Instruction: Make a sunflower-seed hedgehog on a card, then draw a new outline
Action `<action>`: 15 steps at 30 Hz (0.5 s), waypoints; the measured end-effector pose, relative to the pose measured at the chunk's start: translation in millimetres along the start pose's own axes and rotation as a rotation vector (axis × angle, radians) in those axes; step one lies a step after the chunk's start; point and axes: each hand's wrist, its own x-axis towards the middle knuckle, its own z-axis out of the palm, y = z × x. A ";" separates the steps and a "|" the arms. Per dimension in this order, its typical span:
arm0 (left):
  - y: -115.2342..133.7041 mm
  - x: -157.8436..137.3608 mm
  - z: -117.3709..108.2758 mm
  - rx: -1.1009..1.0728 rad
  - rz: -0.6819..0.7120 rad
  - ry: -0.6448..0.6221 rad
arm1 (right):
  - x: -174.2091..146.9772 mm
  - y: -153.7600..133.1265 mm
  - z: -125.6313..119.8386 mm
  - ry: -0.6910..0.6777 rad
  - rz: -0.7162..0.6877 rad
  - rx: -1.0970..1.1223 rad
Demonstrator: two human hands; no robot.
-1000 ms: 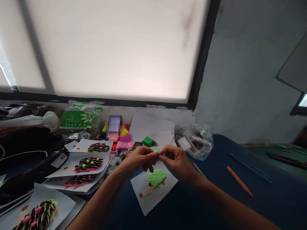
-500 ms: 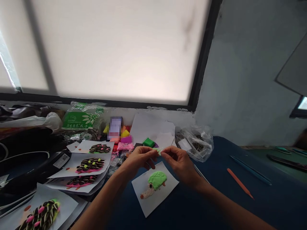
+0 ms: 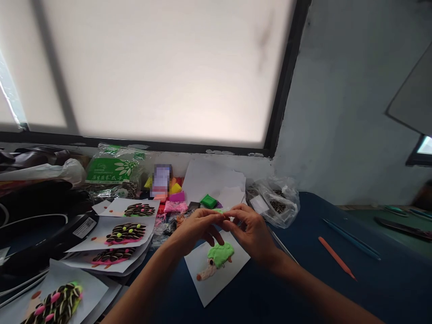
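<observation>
My left hand (image 3: 199,227) and my right hand (image 3: 248,229) meet fingertip to fingertip above a white paper card. Both are closed in a pinch at a small piece of light green clay (image 3: 218,210), mostly hidden behind the fingers. The white card (image 3: 211,292) lies tilted on the blue table just below them. On it is a hedgehog figure with a light green clay body (image 3: 221,254), a pale snout, a brown nose and a dark eye. My left fingers cover the card's upper edge in part.
Finished-looking cards (image 3: 84,236) with seed-covered hedgehogs are stacked at left. Coloured clay packs (image 3: 177,196), a green pack (image 3: 208,201) and a plastic bag of seeds (image 3: 278,204) sit along the wall. An orange tool (image 3: 336,258) and a blue tool (image 3: 353,238) lie at right.
My fingertips have come closer together and now touch, covering more of the light green piece. My left fingers have spread slightly over the card's top. The card has stayed in place.
</observation>
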 end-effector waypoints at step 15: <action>-2.5 2.8 -1.9 -0.006 0.002 0.126 | 1.7 -2.4 -2.3 -0.028 0.016 0.130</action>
